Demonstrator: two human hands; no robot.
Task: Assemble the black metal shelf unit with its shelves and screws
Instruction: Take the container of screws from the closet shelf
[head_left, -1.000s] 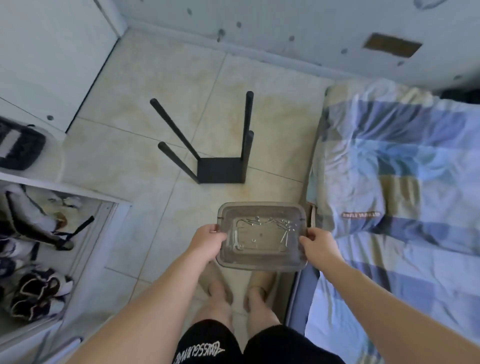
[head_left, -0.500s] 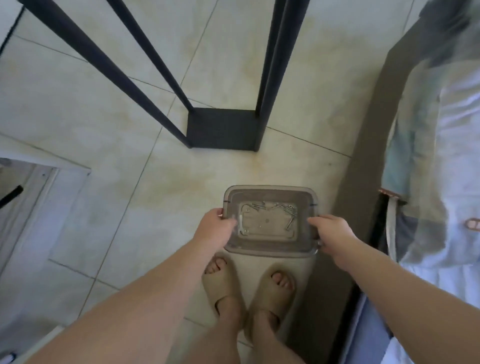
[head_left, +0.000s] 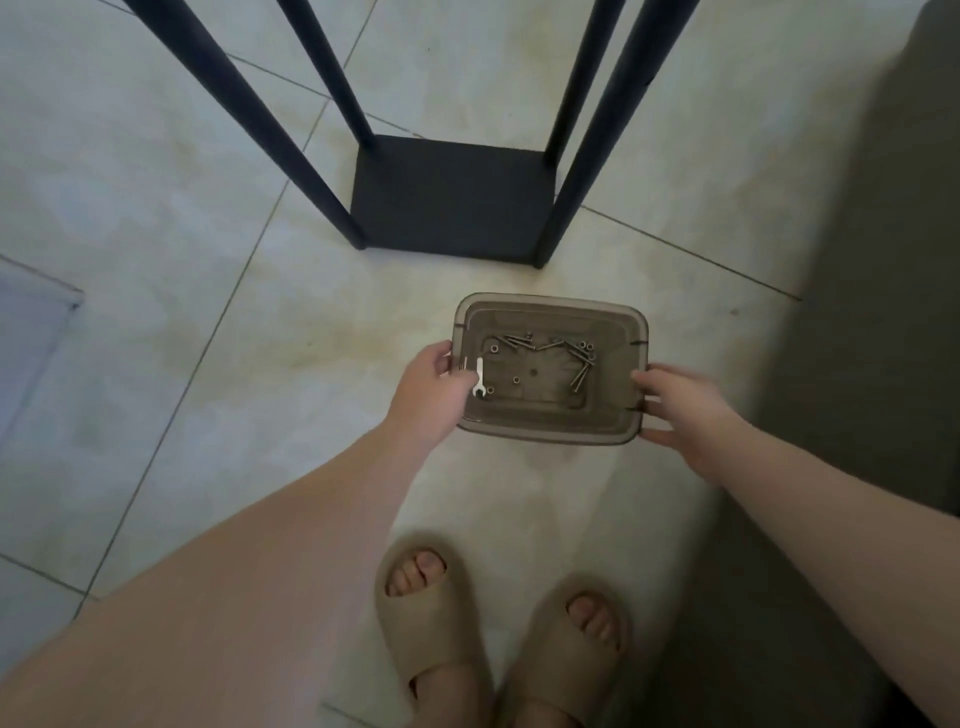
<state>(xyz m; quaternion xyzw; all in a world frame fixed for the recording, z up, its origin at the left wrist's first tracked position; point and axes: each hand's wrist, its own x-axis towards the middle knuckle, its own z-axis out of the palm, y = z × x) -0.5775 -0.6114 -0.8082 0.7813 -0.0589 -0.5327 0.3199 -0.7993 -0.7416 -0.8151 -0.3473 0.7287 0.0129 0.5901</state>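
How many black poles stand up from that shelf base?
4, one at each corner of the black shelf: near-left pole, far-left pole, far-right pole, near-right pole. Their tops run out of view.

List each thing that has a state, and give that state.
Shelf frame: upright, bottom shelf fitted.
Plastic box: lidless, held at both ends.
Screws: loose in the box.
Wrench: at the box's left wall.
Left hand: grips left rim.
Right hand: holds right end.
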